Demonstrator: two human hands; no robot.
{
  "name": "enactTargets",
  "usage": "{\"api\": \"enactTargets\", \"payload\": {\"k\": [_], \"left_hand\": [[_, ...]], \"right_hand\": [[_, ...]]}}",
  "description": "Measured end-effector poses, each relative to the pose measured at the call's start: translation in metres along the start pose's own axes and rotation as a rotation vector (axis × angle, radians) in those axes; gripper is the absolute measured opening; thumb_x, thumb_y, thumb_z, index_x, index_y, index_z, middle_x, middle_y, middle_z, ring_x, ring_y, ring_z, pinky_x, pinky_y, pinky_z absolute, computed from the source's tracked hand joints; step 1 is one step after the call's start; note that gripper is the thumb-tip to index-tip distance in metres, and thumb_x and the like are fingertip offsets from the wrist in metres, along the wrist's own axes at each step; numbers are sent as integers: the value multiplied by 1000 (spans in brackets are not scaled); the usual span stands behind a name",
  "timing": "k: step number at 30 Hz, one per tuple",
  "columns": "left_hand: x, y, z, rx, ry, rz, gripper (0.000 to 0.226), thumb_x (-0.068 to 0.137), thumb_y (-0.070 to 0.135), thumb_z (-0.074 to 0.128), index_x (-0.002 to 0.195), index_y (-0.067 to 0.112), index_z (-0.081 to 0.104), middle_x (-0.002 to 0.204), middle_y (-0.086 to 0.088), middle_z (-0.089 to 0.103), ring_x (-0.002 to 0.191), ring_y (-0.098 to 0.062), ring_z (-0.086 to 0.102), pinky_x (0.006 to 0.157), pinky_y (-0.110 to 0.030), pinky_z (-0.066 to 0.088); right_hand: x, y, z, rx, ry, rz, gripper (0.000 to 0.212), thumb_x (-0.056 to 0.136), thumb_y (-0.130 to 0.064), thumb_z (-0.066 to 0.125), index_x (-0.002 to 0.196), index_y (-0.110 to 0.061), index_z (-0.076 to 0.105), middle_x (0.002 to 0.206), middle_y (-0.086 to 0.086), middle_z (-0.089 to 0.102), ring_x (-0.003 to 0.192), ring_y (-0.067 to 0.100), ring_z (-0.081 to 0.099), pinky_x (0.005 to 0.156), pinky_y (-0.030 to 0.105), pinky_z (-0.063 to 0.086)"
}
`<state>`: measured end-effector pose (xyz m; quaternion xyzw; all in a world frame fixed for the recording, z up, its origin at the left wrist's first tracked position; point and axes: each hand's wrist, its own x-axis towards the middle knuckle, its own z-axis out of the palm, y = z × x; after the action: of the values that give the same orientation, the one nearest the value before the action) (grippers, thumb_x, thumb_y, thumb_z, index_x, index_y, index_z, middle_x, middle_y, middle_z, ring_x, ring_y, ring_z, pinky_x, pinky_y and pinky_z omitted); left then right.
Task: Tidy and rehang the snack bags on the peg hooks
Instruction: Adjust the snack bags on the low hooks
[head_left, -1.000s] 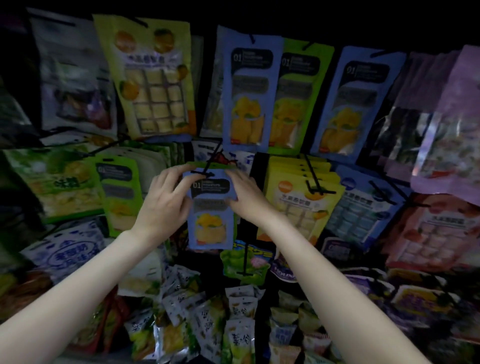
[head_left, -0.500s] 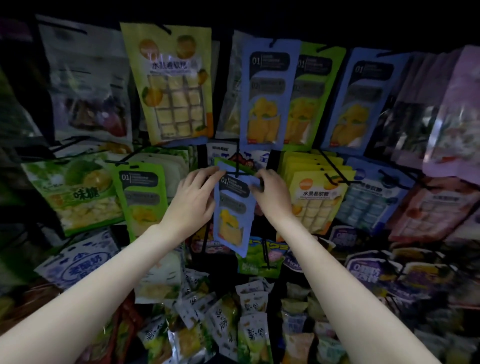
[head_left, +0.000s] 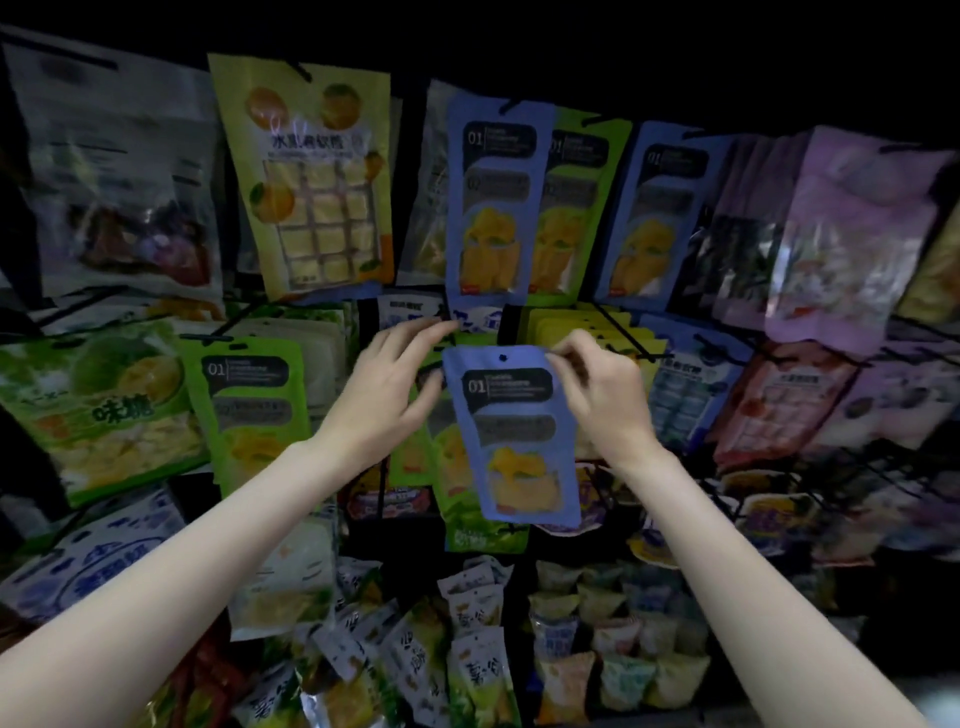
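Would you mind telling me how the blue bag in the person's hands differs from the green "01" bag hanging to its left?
The blue bag has a blue face; the green bag is green. The blue bag is pinched at its top corner by the right hand, its hang hole showing no hook through it, with the left hand by its other edge; the green bag hangs untouched on a peg. Both carry a dark "01" label and a yellow fruit picture.

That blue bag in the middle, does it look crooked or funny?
Yes. The blue bag is tilted, its bottom swinging right. The right hand pinches its top corner, and no peg shows through its hang hole, so it seems off the hook. The left hand is open beside it.
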<state>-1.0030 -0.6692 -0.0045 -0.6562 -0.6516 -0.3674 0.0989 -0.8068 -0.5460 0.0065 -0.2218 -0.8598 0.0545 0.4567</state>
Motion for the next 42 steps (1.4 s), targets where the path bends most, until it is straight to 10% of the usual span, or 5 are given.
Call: {"api": "enactTargets", "payload": {"k": [16,22,32,36,42], "left_hand": [[114,109,55,-772,-131,-54,52,89,16,61,132,36,42,133,9,49,119,-4,49,89,-24,52],[162,133,76,-714,-73,-194,58,88,16,63,139,26,39,132,5,51,119,-8,48,86,-18,47],[233,186,107,-399,85,55,56,96,16,48,145,31,25,144,-3,36,127,-18,41,89,-20,46],[257,199,107,-275,88,22,58,96,20,46,147,33,22,148,-9,30,123,-25,44,90,-36,48],[231,203,110,-315,197,114,56,95,20,47,143,38,25,127,-1,36,89,9,42,71,1,38]], "right_hand": [[39,58,-107,507,322,341,26,90,-10,59,111,-21,47,89,1,60,82,8,61,76,27,53],[53,109,-121,565,-89,478,46,85,-24,66,127,-30,51,140,-6,45,132,16,40,105,43,40],[96,154,-149,310,211,212,49,93,-15,55,140,-19,41,136,6,32,123,7,33,95,9,38],[109,163,-155,331,266,245,48,94,-15,54,140,-17,40,142,10,26,136,16,24,103,25,34],[94,165,-158,348,320,62,40,92,-15,58,131,-19,52,125,8,39,114,-2,36,96,16,41]]}}
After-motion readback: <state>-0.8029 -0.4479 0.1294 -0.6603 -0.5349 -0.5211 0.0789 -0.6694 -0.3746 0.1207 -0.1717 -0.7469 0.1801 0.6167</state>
